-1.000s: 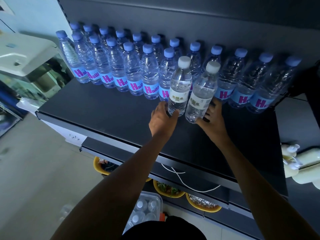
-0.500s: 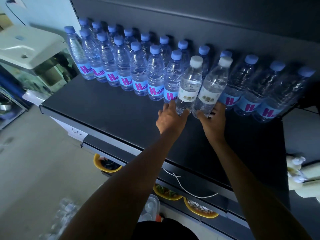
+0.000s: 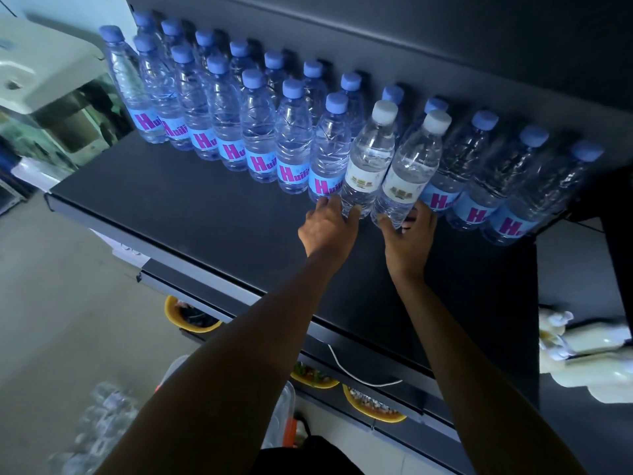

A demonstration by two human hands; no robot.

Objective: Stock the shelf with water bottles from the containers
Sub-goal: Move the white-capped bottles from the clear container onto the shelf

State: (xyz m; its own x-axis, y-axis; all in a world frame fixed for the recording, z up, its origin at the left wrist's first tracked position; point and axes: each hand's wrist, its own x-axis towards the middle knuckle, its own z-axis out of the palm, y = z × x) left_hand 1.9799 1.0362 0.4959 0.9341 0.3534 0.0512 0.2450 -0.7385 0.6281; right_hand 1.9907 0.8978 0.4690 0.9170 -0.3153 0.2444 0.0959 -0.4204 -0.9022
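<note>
From the head camera, looking down over both bare forearms, the left hand (image 3: 327, 229) has its grip curled round the base of a white-capped bottle (image 3: 368, 166), thumb and fingers pinching the lower wall; most of the fingers are hidden behind the bottle, so only the thumb and one fingertip show. The right hand (image 3: 409, 238) pinches the base of a second white-capped bottle (image 3: 409, 176) in the same way, its fingertips partly lost in shadow at the bottle's foot. The two bottles stand side by side, touching or nearly so, on the dark shelf (image 3: 191, 214), pushed up against the front row of blue-capped bottles (image 3: 260, 132) with pink lettering on blue labels. That row runs from far left to far right, with a second row behind it whose bodies are mostly covered, only caps and shoulders showing. The small print on the white-capped bottles' pale labels cannot be read. The rightmost blue-capped bottles fade into shadow near the shelf's end. Below the shelf edge, a white cable (image 3: 356, 373) loops along a lower ledge, and yellow-rimmed trays (image 3: 375, 404) peep out, contents unclear. At the bottom left a blurred pack of bottles (image 3: 99, 426) lies on the floor, and a clear container (image 3: 284, 416) is largely hidden behind the left forearm. A pale object (image 3: 589, 358) at the right edge is cut off.
</note>
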